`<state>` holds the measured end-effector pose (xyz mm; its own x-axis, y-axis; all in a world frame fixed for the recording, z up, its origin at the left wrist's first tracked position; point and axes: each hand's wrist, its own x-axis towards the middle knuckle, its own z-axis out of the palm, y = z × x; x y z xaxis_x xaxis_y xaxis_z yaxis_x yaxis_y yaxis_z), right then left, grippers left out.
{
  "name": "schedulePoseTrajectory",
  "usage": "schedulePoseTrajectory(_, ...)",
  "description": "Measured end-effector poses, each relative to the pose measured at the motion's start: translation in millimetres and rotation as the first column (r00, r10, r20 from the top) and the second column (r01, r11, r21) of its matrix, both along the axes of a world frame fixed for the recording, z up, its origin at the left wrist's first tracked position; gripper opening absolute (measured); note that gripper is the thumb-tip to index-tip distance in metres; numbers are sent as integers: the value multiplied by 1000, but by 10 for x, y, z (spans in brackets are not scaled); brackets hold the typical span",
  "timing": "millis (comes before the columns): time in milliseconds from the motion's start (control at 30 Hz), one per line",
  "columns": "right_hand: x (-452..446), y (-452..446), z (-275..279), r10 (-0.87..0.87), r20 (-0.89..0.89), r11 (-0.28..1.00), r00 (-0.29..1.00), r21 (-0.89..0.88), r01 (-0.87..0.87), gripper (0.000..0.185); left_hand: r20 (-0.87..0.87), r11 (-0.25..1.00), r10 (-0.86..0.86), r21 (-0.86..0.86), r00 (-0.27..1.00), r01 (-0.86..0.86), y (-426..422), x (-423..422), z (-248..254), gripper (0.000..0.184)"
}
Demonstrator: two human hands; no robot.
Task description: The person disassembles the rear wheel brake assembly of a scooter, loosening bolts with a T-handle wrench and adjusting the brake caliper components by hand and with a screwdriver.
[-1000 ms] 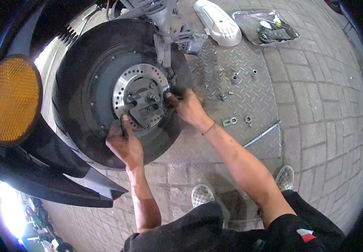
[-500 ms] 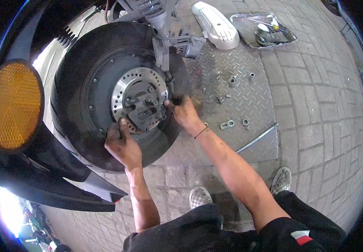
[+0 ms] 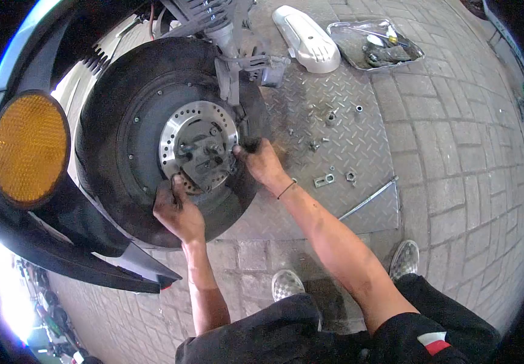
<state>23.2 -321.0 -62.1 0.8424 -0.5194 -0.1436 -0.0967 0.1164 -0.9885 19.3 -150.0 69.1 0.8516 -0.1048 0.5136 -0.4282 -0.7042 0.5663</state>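
A black wheel (image 3: 113, 182) carries a silver brake disc (image 3: 171, 141) with a dark bracket (image 3: 201, 170) over its middle. My left hand (image 3: 177, 209), blackened at the fingers, is closed at the disc's lower left edge, thumb against the rim. My right hand (image 3: 259, 162) is closed at the disc's right edge, its thumb near the bracket's right side. What either hand's fingers grip is hidden behind the disc or too dark to make out.
On the metal plate (image 3: 359, 145) lie a long wrench (image 3: 368, 199), a slotted metal piece (image 3: 324, 181), a nut (image 3: 351, 176) and several small parts. A silver cover (image 3: 310, 45) and a tray (image 3: 418, 56) are beyond. An orange reflector (image 3: 30, 148) is at left.
The view has shifted slightly, so the wheel and plate sit a little differently in the picture. Both hands have stayed at the disc's edges with nearly the same hold.
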Motion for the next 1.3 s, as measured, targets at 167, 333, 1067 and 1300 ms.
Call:
schedulePoseTrajectory(167, -270, -97, 181, 112, -55, 966, 992, -229, -122, 43, 130, 997, -53, -52, 990, 60, 121, 10, -242, 23)
schedulePoseTrajectory(333, -1561, -851, 175, 234, -407, 467, 883, -749, -469, 22, -54, 993, -97, 63, 994, 100, 174, -414, -444, 20)
schedulePoseTrajectory(1067, -2243, -1591, 941, 367, -197, 677, 909, -614, -406, 21, -73, 995, -8, 95, 997, 15, -133, -262, -190, 25)
schedulePoseTrajectory(1300, -2054, -777, 857, 191, 2, 953, 982, -240, -185, 34, -149, 998, -30, 52, 988, 38, -54, -340, -277, 23)
